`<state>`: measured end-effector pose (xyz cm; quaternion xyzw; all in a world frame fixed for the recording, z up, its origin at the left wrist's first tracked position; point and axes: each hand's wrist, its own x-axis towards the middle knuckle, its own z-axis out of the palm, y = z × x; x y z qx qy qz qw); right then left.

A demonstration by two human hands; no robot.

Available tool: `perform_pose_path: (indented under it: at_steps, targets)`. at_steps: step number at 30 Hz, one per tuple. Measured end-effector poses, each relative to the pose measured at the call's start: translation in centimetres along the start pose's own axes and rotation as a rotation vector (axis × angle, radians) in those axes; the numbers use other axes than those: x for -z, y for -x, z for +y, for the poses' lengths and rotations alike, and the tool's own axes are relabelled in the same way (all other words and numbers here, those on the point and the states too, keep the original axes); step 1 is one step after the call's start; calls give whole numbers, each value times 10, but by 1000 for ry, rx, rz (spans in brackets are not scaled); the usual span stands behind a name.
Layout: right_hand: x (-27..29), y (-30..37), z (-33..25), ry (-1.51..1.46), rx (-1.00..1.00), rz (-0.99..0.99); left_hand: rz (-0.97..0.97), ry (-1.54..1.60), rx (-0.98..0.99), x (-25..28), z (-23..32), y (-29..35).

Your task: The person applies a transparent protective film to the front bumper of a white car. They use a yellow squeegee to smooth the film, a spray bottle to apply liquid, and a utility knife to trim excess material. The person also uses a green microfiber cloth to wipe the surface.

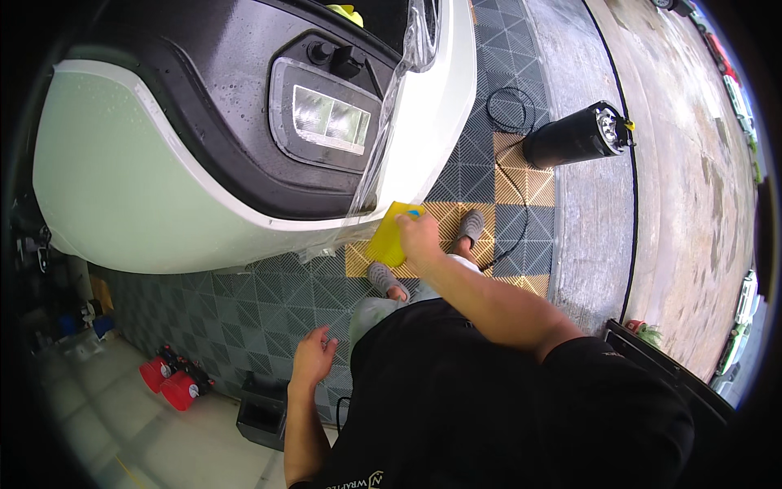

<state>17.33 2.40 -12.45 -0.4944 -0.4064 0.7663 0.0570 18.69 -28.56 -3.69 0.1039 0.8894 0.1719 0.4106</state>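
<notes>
My right hand (pixel 420 240) grips a flat yellow squeegee (pixel 385 238) with its fingers closed round the upper edge. The squeegee is beside the lower corner of a white car bumper (pixel 326 235); whether it touches the surface I cannot tell. Clear film (pixel 376 159) runs in wrinkled folds down the bumper, and its loose end (pixel 322 251) hangs below the corner. Away from the car, my left hand (pixel 313 357) hangs low beside my body, fingers loosely bent and apart, with nothing visible in it. A light unit (pixel 330 118) sits in the bumper's dark recess.
A black cylindrical tank (pixel 574 136) with a coiled hose (pixel 511 110) lies to the right. Patterned floor tiles (pixel 525 236) surround my feet in grey clogs (pixel 471 226). Red tools (pixel 175 381) and a black box (pixel 262 411) are at the lower left. Yellow cloth (pixel 348 14) rests on the car.
</notes>
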Motion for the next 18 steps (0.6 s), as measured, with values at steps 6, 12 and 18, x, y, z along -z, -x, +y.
perform_pose_path:
  at_steps: [6, 12, 18]
  targets:
    - [-35, 77, -8, -423, -155, -138, -38, -207, -72, 2, -37, -9]
    - [-16, 31, -4, -388, -111, -32, 66, -19, -124, 12, 19, -29]
    - [-52, 67, -27, -485, -164, -129, -59, -197, -109, -20, -6, -33]
